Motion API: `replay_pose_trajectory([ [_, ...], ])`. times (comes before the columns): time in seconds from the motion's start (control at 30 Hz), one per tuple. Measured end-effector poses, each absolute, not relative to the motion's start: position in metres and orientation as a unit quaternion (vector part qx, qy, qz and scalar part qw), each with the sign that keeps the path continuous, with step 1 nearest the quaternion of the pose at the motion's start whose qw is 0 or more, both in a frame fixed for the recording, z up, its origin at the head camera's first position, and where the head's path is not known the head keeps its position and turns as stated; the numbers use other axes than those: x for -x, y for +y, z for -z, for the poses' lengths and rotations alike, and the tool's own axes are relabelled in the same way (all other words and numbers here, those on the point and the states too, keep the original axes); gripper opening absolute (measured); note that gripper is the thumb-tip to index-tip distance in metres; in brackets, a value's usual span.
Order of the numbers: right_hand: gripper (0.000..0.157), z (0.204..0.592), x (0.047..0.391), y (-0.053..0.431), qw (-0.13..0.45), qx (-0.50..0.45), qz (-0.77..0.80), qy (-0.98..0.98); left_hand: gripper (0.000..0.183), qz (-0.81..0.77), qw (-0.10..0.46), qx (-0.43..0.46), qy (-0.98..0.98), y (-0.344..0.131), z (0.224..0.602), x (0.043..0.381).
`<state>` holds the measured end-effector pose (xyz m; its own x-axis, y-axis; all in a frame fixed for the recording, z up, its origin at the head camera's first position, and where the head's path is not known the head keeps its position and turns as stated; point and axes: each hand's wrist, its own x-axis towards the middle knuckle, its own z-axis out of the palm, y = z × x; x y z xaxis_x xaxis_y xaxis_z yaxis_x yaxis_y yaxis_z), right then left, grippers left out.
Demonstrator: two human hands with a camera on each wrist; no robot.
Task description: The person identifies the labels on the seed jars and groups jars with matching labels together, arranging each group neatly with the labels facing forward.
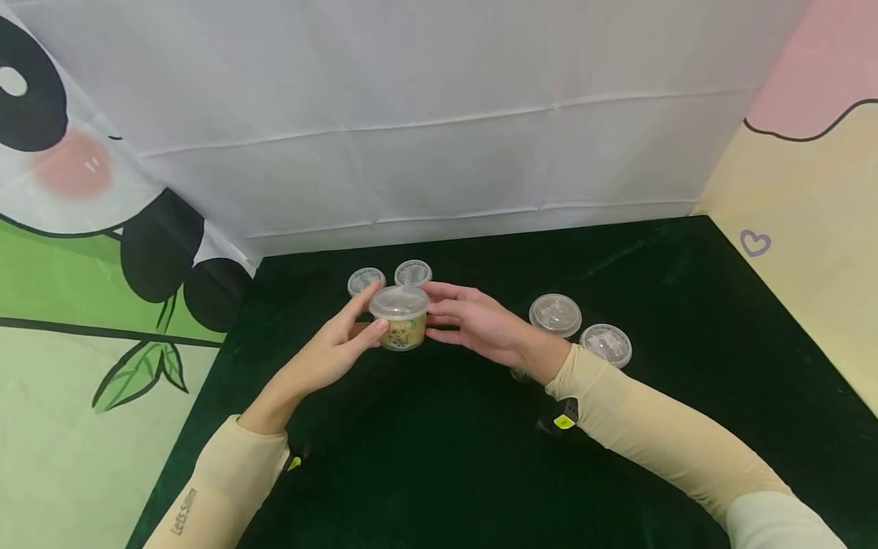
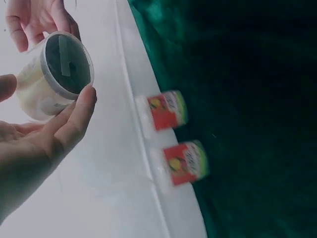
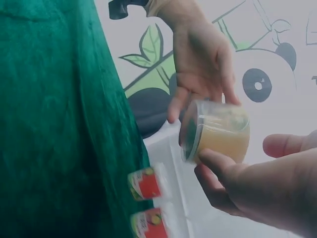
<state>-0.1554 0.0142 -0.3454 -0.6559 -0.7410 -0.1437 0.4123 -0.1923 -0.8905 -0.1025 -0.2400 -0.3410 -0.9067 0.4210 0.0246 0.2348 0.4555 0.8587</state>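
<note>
A clear plastic cup [image 1: 405, 333] with yellow contents and a translucent lid is held up above the dark green cloth. My left hand [image 1: 334, 343] grips its left side, the thumb across the front and the fingers reaching behind. On the right side, the extended fingers of my right hand [image 1: 480, 324] touch the cup. In the right wrist view the right thumb stands apart from the cup [image 3: 225, 136]. A flat, dark-looking end of the cup [image 2: 69, 67] with a pale strip on it faces the left wrist camera.
Two lidded cups [image 1: 366, 280] [image 1: 414, 272] stand behind the held cup. Two more lidded cups [image 1: 555, 315] [image 1: 607, 345] are at the right, near my right forearm. The green-covered table [image 1: 425, 457] meets a white cloth wall [image 1: 446, 175] at the back; printed side panels flank it.
</note>
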Motion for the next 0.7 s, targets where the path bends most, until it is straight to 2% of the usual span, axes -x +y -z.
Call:
replay_pose_trajectory([
  [0.3, 0.052, 0.361, 0.154, -0.029, 0.362, 0.123, 0.771, 0.510, 0.066, -0.474, 0.097, -0.194, 0.854, -0.278, 0.356, 0.112],
  [0.7, 0.053, 0.395, 0.143, -0.075, 0.365, 0.063, 0.773, 0.515, 0.076, -0.432, 0.117, -0.156, 0.881, -0.308, 0.390, 0.115],
])
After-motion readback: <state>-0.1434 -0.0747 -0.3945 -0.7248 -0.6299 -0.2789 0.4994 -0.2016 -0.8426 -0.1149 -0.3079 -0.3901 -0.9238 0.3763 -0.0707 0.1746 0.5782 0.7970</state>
